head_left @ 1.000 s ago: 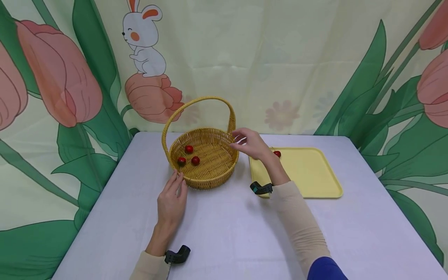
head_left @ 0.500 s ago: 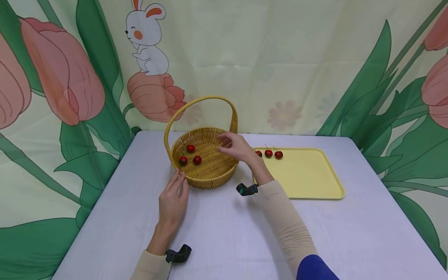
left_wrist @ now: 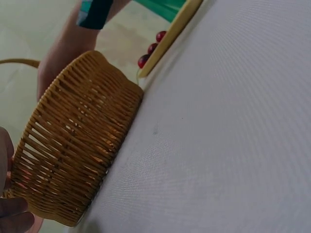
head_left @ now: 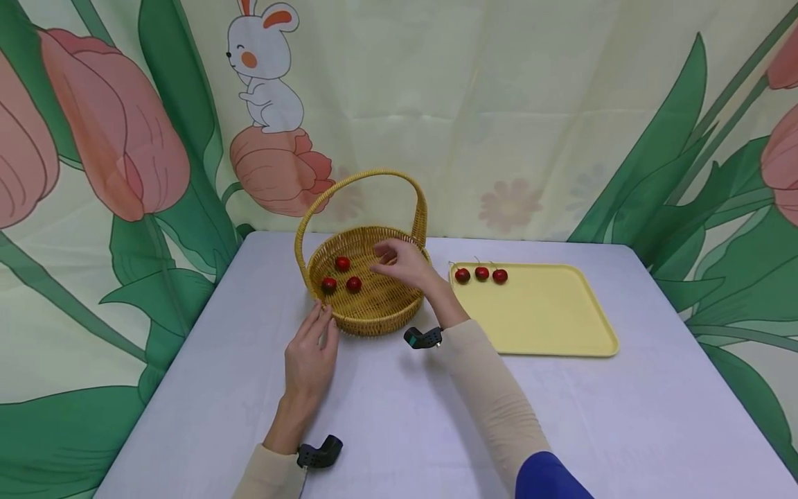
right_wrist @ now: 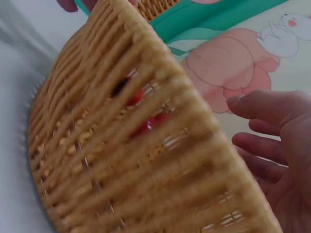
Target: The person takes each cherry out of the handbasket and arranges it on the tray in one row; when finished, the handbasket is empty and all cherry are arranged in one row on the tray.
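A round woven basket (head_left: 374, 326) with a tall arched handle stands at the back of the table. Inside it, toward the left, lie three dark red cherries (head_left: 353, 285). My left hand (head_left: 309, 360) holds the basket's near left rim; in the left wrist view its fingers (left_wrist: 13, 208) lie against the wicker wall. Over the basket's right half reaches my right hand (head_left: 405, 263), thumb and fingers apart. The right wrist view shows this hand (right_wrist: 286, 141) beyond the rim with no object between thumb and fingers.
A yellow tray (head_left: 548, 312) lies to the right of the basket. Three stemmed cherries (head_left: 481, 274) sit in a row along its back left edge. A printed curtain (head_left: 499, 138) hangs behind the white-covered table (head_left: 399, 416).
My right hand has moved left from the basket's right rim to above its inside, uncovering the tray's cherries. My left hand stays at the rim. The view has shifted slightly.
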